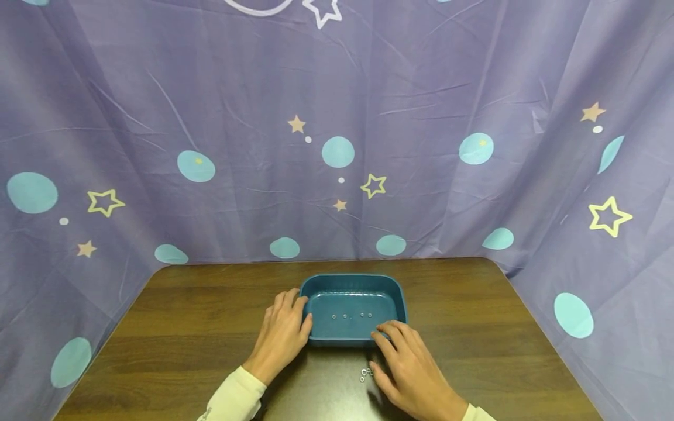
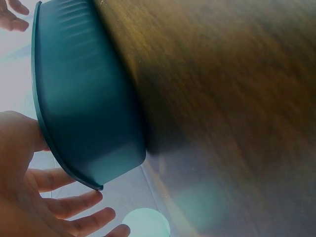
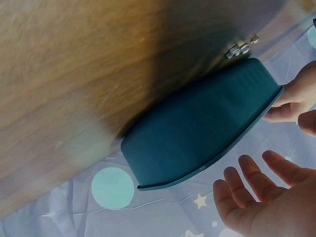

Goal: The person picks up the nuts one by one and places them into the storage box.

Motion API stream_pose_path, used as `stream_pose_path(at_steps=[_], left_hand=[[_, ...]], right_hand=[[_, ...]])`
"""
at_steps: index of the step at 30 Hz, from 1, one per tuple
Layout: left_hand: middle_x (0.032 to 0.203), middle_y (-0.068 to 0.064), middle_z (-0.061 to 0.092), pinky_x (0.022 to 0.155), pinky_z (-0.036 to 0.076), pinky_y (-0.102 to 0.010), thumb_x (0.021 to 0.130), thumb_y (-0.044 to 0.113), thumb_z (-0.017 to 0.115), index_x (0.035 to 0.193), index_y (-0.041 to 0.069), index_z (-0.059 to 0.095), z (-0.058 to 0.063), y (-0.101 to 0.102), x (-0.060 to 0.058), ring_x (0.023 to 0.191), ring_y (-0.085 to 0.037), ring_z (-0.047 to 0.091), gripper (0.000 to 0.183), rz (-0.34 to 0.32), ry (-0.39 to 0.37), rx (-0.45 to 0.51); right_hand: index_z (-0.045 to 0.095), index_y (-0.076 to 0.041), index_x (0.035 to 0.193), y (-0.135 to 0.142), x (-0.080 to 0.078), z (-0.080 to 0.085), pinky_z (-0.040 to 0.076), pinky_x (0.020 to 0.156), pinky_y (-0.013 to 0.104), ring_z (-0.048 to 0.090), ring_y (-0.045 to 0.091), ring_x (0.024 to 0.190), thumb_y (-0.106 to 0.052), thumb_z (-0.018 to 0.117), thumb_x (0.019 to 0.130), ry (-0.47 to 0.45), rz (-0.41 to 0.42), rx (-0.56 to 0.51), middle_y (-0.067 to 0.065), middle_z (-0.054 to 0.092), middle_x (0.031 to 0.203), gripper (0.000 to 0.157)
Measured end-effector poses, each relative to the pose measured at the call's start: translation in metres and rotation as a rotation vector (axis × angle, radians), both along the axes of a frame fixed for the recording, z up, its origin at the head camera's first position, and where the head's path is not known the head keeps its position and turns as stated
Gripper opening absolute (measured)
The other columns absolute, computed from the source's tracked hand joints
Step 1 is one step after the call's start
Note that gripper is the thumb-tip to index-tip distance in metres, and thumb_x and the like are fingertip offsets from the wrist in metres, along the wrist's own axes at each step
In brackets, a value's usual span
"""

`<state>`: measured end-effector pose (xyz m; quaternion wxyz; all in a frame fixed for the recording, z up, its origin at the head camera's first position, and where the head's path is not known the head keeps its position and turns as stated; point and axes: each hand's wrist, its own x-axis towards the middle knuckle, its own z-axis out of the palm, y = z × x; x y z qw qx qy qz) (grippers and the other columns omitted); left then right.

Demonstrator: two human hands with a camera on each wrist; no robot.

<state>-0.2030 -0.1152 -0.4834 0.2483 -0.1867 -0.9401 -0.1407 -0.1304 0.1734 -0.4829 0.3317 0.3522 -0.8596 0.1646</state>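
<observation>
A teal rectangular plastic bin (image 1: pixel 342 340) stands on the table with several small metal nuts (image 1: pixel 344 316) lying apart on its floor. My left hand (image 1: pixel 281 330) rests at the bin's left rim, thumb and index fingertip reaching over the edge; in the left wrist view its other fingers (image 2: pixel 94 220) spread loosely past the corner. Over the near right corner hovers my right hand (image 1: pixel 413 368), holding nothing, with its fingers (image 3: pixel 256 178) loosely bent and apart from the rim. More nuts (image 1: pixel 364 372) lie on the table before the bin, close to the right thumb, which partly hides them.
The brown wood-grain table (image 1: pixel 210 310) reaches back to a purple curtain (image 1: pixel 253 146) printed with stars and dots. Curtain folds also hang along both sides of the table. Pale sleeves (image 1: pixel 234 397) cover the forearms.
</observation>
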Motion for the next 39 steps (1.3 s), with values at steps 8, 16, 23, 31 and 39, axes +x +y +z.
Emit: stream_pose_path(at_steps=[8,16,23,31,39], left_hand=[[0.130,-0.020,0.060,0.084,0.052,-0.057,0.089,0.023,0.074,0.116,0.002,0.070,0.000,0.000,0.000,0.120,-0.037,0.055,0.034,-0.002,0.009,0.006],[0.132,-0.019,0.059,0.086,0.051,-0.057,0.090,0.023,0.073,0.117,0.002,0.070,0.002,0.000,0.001,0.121,-0.037,0.054,0.035,0.001,-0.012,0.002],[0.132,-0.019,0.059,0.086,0.051,-0.057,0.090,0.023,0.073,0.118,0.002,0.070,0.002,0.000,0.002,0.121,-0.037,0.054,0.035,-0.002,-0.016,0.001],[0.131,-0.020,0.059,0.086,0.051,-0.057,0.090,0.023,0.073,0.117,0.002,0.070,0.001,0.000,0.001,0.121,-0.038,0.054,0.035,-0.004,-0.010,0.001],[0.132,-0.021,0.059,0.087,0.051,-0.058,0.090,0.023,0.073,0.118,0.001,0.070,0.002,0.002,0.001,0.122,-0.039,0.054,0.035,-0.001,-0.014,-0.001]], right_hand=[[0.066,-0.002,0.122,-0.004,0.007,-0.003,0.046,0.094,0.050,0.057,0.032,0.114,-0.030,0.066,0.086,0.048,0.039,0.020,0.012,0.063,0.122,0.046],[0.067,-0.002,0.120,-0.009,0.011,-0.009,0.048,0.087,0.047,0.060,0.030,0.108,-0.033,0.062,0.088,0.101,0.091,0.027,0.011,0.065,0.118,0.045],[0.069,-0.006,0.113,-0.011,0.013,-0.017,0.049,0.081,0.042,0.060,0.024,0.103,-0.035,0.068,0.084,0.044,0.074,0.095,0.005,0.065,0.111,0.042],[0.069,-0.012,0.105,-0.011,0.007,-0.028,0.047,0.080,0.038,0.057,0.023,0.098,-0.036,0.075,0.081,-0.010,0.019,0.248,0.002,0.064,0.105,0.034],[0.067,-0.016,0.092,-0.015,0.003,-0.029,0.047,0.076,0.037,0.056,0.021,0.092,-0.031,0.081,0.076,-0.031,0.030,0.286,0.001,0.062,0.096,0.026]])
